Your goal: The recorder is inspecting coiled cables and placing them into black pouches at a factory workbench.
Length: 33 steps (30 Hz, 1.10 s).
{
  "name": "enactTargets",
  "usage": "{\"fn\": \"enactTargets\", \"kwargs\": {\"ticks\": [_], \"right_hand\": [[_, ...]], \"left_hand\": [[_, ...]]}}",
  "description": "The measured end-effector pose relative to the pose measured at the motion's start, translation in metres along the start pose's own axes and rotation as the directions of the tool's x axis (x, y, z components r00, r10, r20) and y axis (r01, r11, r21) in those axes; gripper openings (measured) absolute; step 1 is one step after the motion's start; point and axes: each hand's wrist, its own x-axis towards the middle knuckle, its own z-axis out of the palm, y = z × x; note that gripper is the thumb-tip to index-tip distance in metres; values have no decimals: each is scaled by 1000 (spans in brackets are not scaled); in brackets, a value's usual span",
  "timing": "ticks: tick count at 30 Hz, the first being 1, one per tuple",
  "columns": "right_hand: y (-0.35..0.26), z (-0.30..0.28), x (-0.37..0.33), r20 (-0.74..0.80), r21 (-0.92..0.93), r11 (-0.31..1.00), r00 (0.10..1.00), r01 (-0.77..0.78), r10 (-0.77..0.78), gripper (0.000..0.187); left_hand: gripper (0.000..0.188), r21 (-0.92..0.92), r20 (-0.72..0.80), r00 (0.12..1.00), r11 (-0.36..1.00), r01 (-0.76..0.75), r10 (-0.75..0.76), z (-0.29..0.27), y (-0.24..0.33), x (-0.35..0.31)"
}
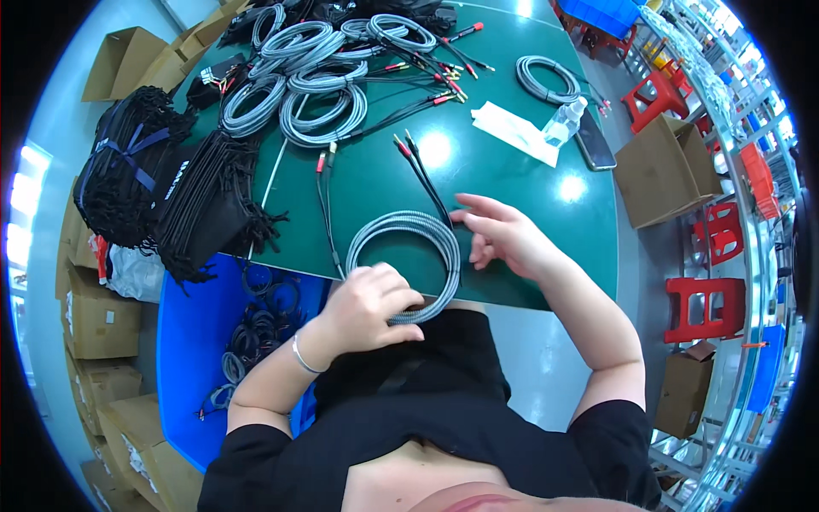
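A coiled grey braided cable [451, 258] lies at the near edge of the green table [554, 226], its lower part reaching past the edge. My left hand [369, 305] is closed round the coil's lower left side, thumb and fingers gripping it. Thin black leads with red and gold plugs [403, 147] run out from the coil's far side onto the table; another pair [322, 162] extends at the left. My right hand [505, 236] is beside the coil's right side, fingers apart, with the index fingertip close to the black leads. Whether that fingertip touches them I cannot tell.
Several finished-looking cable coils [303, 51] are heaped at the far left. Bundled black drawstring bags [196, 200] hang over the left edge. A blue bin [183, 358] with cables stands below. At right lie one coil [546, 78], a clear bottle [565, 121], white paper [512, 132] and a phone [595, 145].
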Motion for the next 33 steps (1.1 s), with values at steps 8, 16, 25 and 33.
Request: {"fn": "enactTargets", "kwargs": {"ticks": [8, 16, 25, 33], "right_hand": [[-7, 1, 39, 179, 58, 996, 982, -75, 64, 33], [-26, -27, 34, -95, 24, 986, 982, 167, -164, 15], [-19, -34, 51, 35, -132, 970, 979, 206, -203, 18], [-12, -42, 46, -1, -131, 974, 982, 186, -188, 15]], "left_hand": [[36, 90, -339, 557, 563, 822, -758, -32, -85, 21], [9, -574, 218, 724, 514, 638, -655, -56, -94, 71], [14, -763, 337, 773, 325, 559, -537, -23, -85, 130], [15, -750, 386, 768, 311, 584, -511, 14, -100, 132]]}}
